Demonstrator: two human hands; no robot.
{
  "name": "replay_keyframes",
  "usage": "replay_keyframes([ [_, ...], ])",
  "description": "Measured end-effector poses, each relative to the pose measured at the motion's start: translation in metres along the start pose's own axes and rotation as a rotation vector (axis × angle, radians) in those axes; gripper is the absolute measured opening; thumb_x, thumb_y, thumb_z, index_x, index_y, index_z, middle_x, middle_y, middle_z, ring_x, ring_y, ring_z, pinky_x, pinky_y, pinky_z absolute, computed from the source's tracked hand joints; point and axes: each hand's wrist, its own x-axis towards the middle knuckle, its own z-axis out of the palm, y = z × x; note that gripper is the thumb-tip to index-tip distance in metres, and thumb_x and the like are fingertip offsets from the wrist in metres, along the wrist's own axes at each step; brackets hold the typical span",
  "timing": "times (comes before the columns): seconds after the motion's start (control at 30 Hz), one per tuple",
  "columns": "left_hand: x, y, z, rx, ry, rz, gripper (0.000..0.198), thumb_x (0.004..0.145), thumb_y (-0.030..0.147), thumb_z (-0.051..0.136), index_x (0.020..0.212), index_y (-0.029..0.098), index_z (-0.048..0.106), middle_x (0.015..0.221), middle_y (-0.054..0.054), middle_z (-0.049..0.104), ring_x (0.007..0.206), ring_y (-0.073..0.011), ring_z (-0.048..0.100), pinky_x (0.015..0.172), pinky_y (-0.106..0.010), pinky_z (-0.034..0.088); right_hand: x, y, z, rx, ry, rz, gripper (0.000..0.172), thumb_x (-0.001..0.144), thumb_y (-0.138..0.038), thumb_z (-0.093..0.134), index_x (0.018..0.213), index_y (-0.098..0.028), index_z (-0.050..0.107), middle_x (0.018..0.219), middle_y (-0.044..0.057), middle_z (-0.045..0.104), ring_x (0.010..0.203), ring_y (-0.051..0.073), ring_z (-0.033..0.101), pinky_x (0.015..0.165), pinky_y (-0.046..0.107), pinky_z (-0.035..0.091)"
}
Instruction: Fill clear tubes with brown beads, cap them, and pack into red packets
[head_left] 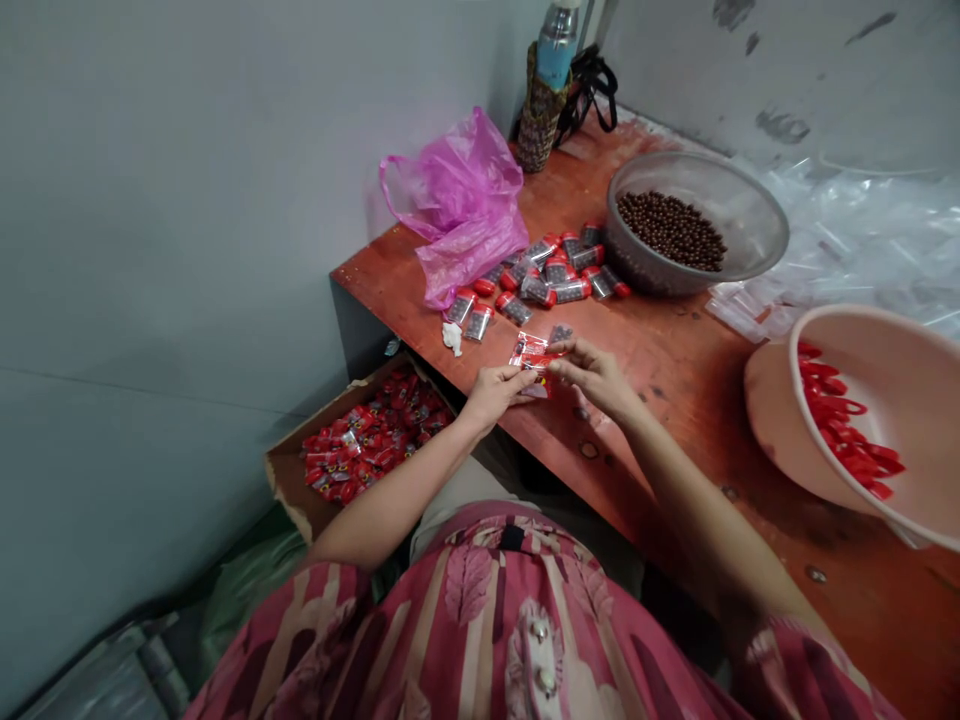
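A small red printed plastic packet (pixel 531 345) is between my two hands at the table's near edge. My left hand (pixel 495 392) is closed on its lower left part, thumb on top. My right hand (pixel 596 376) pinches at its right side with thumb and forefinger. Just beyond my right fingertips is a small clear container with dark contents (pixel 561 332), partly hidden by the fingers. Past it, several clear, red-capped containers (pixel 536 288) filled with dark balls lie in a loose pile.
A cardboard box (pixel 289 468) of red packets stands below the table's left edge. On the orange table (pixel 660 400) are a pink bag (pixel 472 190), a grey bowl (pixel 757 240) of brown balls, a pink basin (pixel 915 400) with red caps, clear plastic pieces (pixel 862 250) and a bottle (pixel 556 50).
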Motion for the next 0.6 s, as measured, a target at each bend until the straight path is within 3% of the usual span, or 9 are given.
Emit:
replay_keyframes([
  [0.07,-0.002,0.000,0.001,-0.035,0.052,-0.021,0.040,0.055,0.046,0.080,0.068,0.010,0.069,0.063,-0.003,0.066,0.061,-0.0119,0.063,0.065,-0.025,0.052,0.013,0.003,-0.015,-0.358,-0.031,-0.171,0.028,0.087,-0.026,0.049,0.113,-0.019,0.057,0.110,0.011,0.067,0.096,0.023,0.062,0.080,0.040,0.048],
  [0.13,-0.004,0.001,0.002,-0.050,0.106,-0.028,0.038,0.052,0.043,0.082,0.062,0.010,0.068,0.059,-0.003,0.065,0.056,-0.0101,0.060,0.059,-0.022,0.051,0.030,0.006,-0.028,-0.695,-0.120,-0.329,0.037,0.085,-0.014,0.045,0.120,-0.019,0.056,0.133,0.012,0.055,0.122,0.029,0.048,0.094,0.047,0.040],
  [0.2,-0.007,0.003,0.004,-0.116,0.152,-0.052,0.037,0.050,0.040,0.084,0.062,0.009,0.068,0.059,-0.003,0.065,0.055,-0.0102,0.060,0.057,-0.022,0.051,0.044,0.008,-0.038,-0.891,-0.246,-0.397,0.041,0.082,-0.008,0.045,0.119,-0.020,0.058,0.136,0.011,0.052,0.127,0.031,0.042,0.096,0.048,0.036],
  [0.27,-0.009,0.007,0.005,-0.205,0.199,-0.077,0.034,0.049,0.035,0.086,0.063,0.009,0.068,0.060,-0.004,0.065,0.055,-0.0108,0.061,0.056,-0.022,0.052,0.050,0.012,-0.046,-0.964,-0.292,-0.399,0.036,0.082,-0.007,0.045,0.112,-0.020,0.062,0.126,0.011,0.060,0.117,0.029,0.050,0.092,0.044,0.038],
  [0.37,-0.009,0.011,0.007,-0.323,0.251,-0.106,0.027,0.056,0.026,0.084,0.061,0.008,0.064,0.060,-0.004,0.065,0.053,-0.0101,0.061,0.052,-0.021,0.051,0.043,0.023,-0.058,-0.912,-0.165,-0.263,0.023,0.078,-0.012,0.056,0.098,-0.020,0.064,0.102,0.010,0.068,0.092,0.025,0.058,0.078,0.037,0.042],
  [0.47,-0.006,0.012,0.010,-0.452,0.265,-0.116,0.021,0.064,0.023,0.080,0.066,0.009,0.064,0.064,-0.003,0.066,0.053,-0.0091,0.060,0.051,-0.021,0.051,0.016,0.031,-0.064,-0.788,0.010,-0.038,0.021,0.066,-0.019,0.070,0.084,-0.021,0.061,0.076,0.005,0.064,0.067,0.020,0.055,0.061,0.032,0.040],
  [0.53,-0.003,0.012,0.014,-0.540,0.272,-0.103,0.019,0.067,0.023,0.078,0.071,0.011,0.064,0.067,-0.002,0.066,0.056,-0.0093,0.061,0.054,-0.021,0.053,-0.010,0.029,-0.057,-0.593,0.146,0.081,0.023,0.065,-0.027,0.074,0.078,-0.021,0.056,0.065,0.001,0.059,0.057,0.016,0.051,0.053,0.029,0.039],
  [0.6,0.001,0.011,0.019,-0.611,0.279,-0.090,0.019,0.068,0.024,0.077,0.074,0.011,0.064,0.068,-0.002,0.067,0.059,-0.0102,0.063,0.058,-0.023,0.055,-0.038,0.017,-0.040,-0.206,0.320,0.192,0.028,0.066,-0.035,0.074,0.076,-0.022,0.051,0.064,-0.001,0.058,0.055,0.014,0.053,0.050,0.027,0.041],
])
